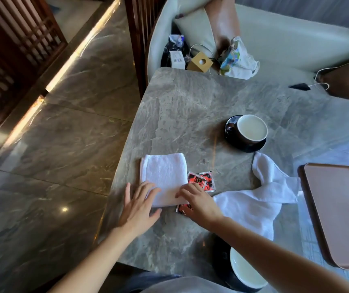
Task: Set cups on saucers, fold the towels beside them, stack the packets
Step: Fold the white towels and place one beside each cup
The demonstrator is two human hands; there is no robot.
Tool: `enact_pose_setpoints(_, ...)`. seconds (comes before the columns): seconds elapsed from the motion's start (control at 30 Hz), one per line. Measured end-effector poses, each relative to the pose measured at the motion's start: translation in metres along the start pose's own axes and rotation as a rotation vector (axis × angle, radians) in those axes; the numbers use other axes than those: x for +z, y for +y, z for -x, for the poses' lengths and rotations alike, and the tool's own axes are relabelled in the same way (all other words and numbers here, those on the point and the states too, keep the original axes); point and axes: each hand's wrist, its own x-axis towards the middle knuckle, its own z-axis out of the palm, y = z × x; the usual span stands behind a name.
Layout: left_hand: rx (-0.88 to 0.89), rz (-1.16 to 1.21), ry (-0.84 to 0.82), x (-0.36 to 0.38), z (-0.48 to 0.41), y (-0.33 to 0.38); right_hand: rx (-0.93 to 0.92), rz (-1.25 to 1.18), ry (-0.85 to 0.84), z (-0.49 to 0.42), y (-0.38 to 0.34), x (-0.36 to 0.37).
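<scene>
A folded white towel [164, 176] lies near the table's left edge. My left hand [138, 206] rests flat with fingers spread on its near left corner. My right hand [199, 203] lies on the towel's near right corner, fingers spread, partly over a red and black packet [182, 208]. Two more packets [202, 180] lie just right of the towel. An unfolded white towel [260, 199] sprawls to the right. A black cup [251, 129] with a white inside stands on a black saucer [231, 123] farther back. A second cup [245, 271] sits at the near edge, partly hidden by my right arm.
The grey marble table [190, 106] drops off at its left edge. A brown tray [340, 212] lies at the right. At the far end a sofa holds a wooden tissue box [200, 61], bags, a cable and a seated person's leg [222, 17].
</scene>
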Motion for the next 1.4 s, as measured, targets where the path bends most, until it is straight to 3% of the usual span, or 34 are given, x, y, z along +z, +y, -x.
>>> enact_pose_setpoints(0.13, -0.011, -0.064, -0.126, 0.001, 0.002, -0.001, 0.101, -0.018, 0.013, 0.003, -0.004, 0.004)
enact_pose_setpoints(0.6, -0.092, -0.028, 0.033, 0.000, -0.005, 0.009, 0.210, -0.405, 0.218, -0.009, -0.020, -0.023)
enact_pose_setpoints(0.8, -0.107, 0.175, 0.164, -0.010, -0.009, 0.003, 0.069, -0.262, 0.087, 0.002, -0.012, -0.019)
enact_pose_setpoints(0.93, -0.214, 0.324, 0.204, -0.021, -0.003, 0.001, 0.138, -0.275, 0.143, 0.001, -0.010, -0.010)
enact_pose_setpoints(1.03, -0.300, 0.417, 0.198, -0.024, 0.007, -0.001, 0.122, -0.272, 0.185, -0.002, -0.011, -0.010)
enact_pose_setpoints(1.23, -0.426, 0.633, 0.157, -0.019, 0.020, -0.003, -0.010, -0.258, 0.007, -0.003, -0.013, -0.013)
enact_pose_setpoints(1.4, -0.519, 0.787, 0.086, -0.022, 0.023, 0.002, 0.021, -0.331, 0.032, -0.004, -0.016, -0.007)
